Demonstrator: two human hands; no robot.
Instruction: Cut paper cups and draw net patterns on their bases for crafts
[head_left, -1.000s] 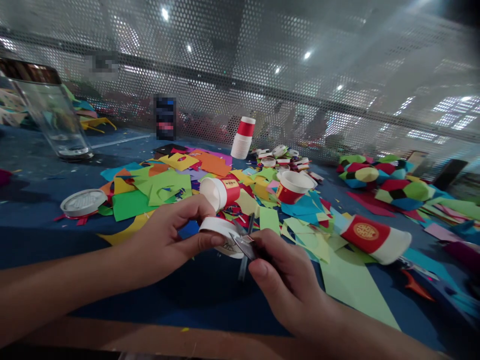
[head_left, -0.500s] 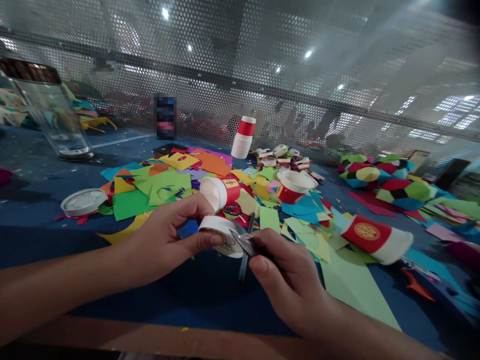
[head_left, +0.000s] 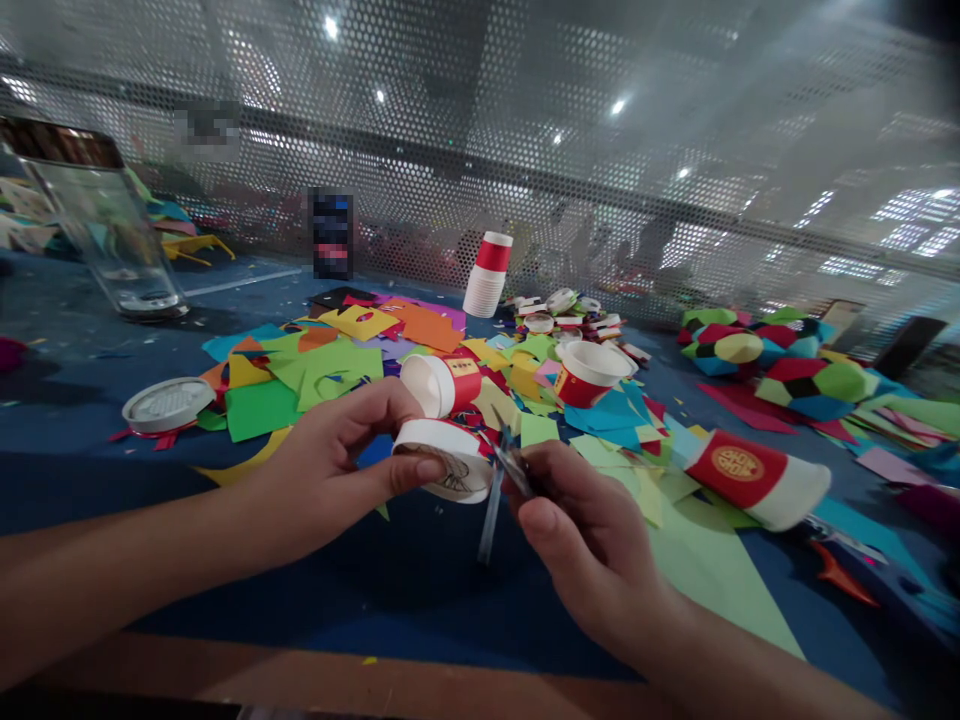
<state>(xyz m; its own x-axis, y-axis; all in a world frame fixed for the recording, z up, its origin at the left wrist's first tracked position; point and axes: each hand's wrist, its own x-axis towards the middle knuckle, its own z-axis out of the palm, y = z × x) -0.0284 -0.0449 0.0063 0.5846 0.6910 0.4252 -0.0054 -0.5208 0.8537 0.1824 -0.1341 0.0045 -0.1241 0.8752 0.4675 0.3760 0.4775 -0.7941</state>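
Note:
My left hand (head_left: 341, 475) pinches a short, cut-down paper cup bottom (head_left: 471, 482) between thumb and fingers. A line drawing shows on its round base, partly covered by my thumb. Closed around a pair of scissors (head_left: 513, 468), my right hand (head_left: 592, 530) hides their handles. The blades stand apart just beside the cup bottom's right edge; whether they touch it I cannot tell. Behind the cup bottom, a red and white paper cup (head_left: 459, 385) lies on its side. A thin clear stick-like object (head_left: 489, 525) rests on the table below the blades.
Coloured paper scraps (head_left: 330, 370) cover the middle. Around them are a glass bottle (head_left: 124, 240), a round lid-like piece (head_left: 168, 405), stacked cups (head_left: 487, 280), an upright cup (head_left: 589, 375), a lying cup (head_left: 757, 480), an orange-handled tool (head_left: 844, 573) and faceted paper shapes (head_left: 814, 388). Perforated mesh (head_left: 420, 200) stands behind.
The scissors have moved slightly right, off the cup bottom's face to its edge, and their blades now show apart. The cup bottom has shifted up a little in my left hand.

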